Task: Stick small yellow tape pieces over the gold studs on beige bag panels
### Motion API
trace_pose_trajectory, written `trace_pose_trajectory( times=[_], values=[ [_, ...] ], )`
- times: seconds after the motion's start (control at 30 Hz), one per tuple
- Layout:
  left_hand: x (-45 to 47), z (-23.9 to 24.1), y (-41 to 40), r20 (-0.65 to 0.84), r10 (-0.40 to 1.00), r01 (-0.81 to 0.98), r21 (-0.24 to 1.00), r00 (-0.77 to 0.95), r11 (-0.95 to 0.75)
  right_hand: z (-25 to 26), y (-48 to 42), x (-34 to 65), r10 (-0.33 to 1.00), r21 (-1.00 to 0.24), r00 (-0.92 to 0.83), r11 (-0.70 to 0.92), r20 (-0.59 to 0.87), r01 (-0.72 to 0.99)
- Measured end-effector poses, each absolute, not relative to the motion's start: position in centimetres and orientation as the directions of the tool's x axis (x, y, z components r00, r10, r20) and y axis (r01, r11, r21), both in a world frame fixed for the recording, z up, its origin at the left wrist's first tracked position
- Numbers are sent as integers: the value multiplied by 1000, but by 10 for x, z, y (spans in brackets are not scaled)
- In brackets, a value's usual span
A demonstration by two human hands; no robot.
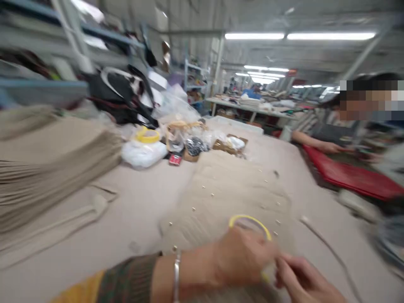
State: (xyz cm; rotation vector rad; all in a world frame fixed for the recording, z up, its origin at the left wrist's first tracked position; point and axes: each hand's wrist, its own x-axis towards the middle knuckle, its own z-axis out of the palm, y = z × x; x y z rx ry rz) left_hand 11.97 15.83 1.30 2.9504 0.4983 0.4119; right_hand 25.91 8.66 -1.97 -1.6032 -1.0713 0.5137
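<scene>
My left hand (pixel 243 256) reaches in from the lower left, with a silver bangle on the wrist, its fingers curled round a yellow tape roll (pixel 250 222). My right hand (pixel 303 280) comes up from the bottom right, its fingers pinched together at the roll's lower edge. Both hands hover over a beige fabric piece (pixel 227 189) dotted with small metal studs. The picture is smeared by motion.
A tall stack of beige fabric (pixel 47 168) lies at left. Another yellow tape roll (pixel 147 135), white bags, plastic packets and a small box (pixel 229 145) sit at the table's back. A seated person works at right over a red tray (pixel 350 176). Shelves with black bags stand behind.
</scene>
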Motion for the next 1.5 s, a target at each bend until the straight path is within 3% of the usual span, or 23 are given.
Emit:
trace_pose_trajectory(
  times=[0.1,0.27,0.37,0.5,0.6,0.8,1.17,1.37,1.5],
  values=[
    [130,8,155,414,352,288,212,839,-934,3,66,269,857,-961,515,-128,16,244],
    [130,-4,148,545,292,184,245,786,-952,-8,71,277,784,-978,619,-163,-48,131],
    [132,-4,140,513,288,189,237,809,-953,-26,66,298,747,-977,653,-208,-123,54],
    [135,-15,149,312,414,380,164,855,-910,-40,57,318,826,-949,514,-309,-232,67],
    [137,-27,158,210,423,403,130,882,-906,-43,56,318,847,-940,476,-324,-238,108],
    [137,-31,159,146,446,421,177,883,-890,-44,62,311,847,-887,474,-392,-242,246],
    [137,-32,159,123,440,418,167,890,-893,-41,69,305,919,-713,394,-268,12,647],
    [135,-33,161,119,426,404,172,897,-898,-46,57,311,876,-743,479,-350,-45,570],
    [133,-31,162,149,424,394,194,893,-898,-48,50,308,909,-746,416,-274,4,607]
  ],
)
